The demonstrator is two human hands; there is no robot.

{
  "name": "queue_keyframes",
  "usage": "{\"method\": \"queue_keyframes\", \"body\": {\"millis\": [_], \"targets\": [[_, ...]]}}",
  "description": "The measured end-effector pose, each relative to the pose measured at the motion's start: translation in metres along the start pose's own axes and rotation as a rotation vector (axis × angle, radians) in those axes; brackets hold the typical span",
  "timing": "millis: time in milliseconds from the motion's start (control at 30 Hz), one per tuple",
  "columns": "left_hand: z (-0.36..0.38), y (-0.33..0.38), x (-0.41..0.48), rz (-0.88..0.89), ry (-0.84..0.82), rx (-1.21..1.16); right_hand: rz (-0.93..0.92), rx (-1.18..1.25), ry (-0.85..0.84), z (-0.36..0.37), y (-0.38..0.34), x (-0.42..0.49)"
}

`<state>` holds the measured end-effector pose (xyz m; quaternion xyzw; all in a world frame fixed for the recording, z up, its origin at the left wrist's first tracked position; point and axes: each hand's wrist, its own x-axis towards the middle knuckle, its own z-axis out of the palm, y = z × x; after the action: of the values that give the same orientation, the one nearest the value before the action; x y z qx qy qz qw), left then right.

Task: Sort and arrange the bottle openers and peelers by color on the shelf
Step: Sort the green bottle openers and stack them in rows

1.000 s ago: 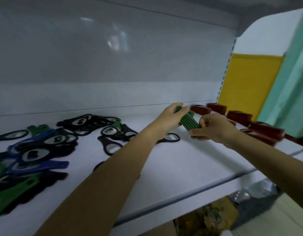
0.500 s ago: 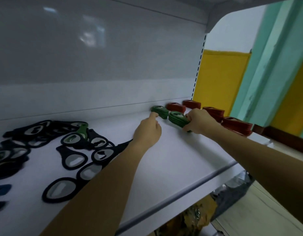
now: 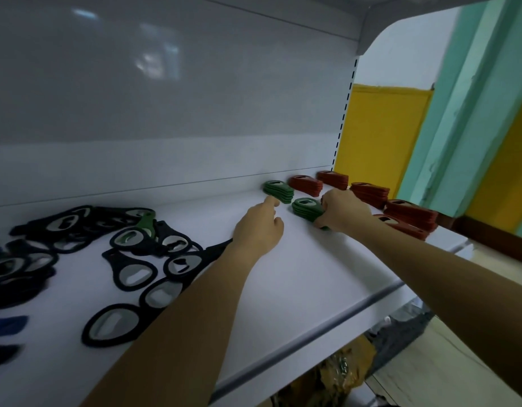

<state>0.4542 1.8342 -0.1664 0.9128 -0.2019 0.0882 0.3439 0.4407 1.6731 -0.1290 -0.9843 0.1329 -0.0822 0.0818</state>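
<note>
1. Right hand (image 3: 342,214) grasps the front green stack (image 3: 305,208) on the shelf (image 3: 283,289) — fingers curled round its near end.
2. Left hand (image 3: 261,230) grasps nothing; its straight forefinger touches the rear green stack (image 3: 277,190).
3. Red stacks (image 3: 305,184) sit just right of the green ones, toward the shelf's right end.
4. Black openers (image 3: 130,277) lie loose at left — one green opener (image 3: 145,222) among them.

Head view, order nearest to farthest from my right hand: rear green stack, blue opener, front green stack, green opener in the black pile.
1. front green stack, gripped by the right hand.
2. rear green stack, just behind and to the left.
3. green opener, in the black pile, further left.
4. blue opener, far left edge.
</note>
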Motion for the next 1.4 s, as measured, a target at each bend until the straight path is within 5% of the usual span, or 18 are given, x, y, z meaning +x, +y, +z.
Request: {"method": "queue_keyframes", "body": {"millis": [1033, 1200, 1400], "targets": [[-0.005, 0.01, -0.006, 0.09, 0.056, 0.182, -0.056, 0.152, 0.136, 0.007, 0.003, -0.012], [-0.035, 0.021, 0.001, 0.086, 0.13, 0.258, -0.37, 0.192, 0.478, 0.001, -0.014, -0.028], [-0.118, -0.035, -0.009, -0.001, 0.064, 0.423, -0.715, 0.338, 0.117, 0.016, -0.083, -0.047]]}}
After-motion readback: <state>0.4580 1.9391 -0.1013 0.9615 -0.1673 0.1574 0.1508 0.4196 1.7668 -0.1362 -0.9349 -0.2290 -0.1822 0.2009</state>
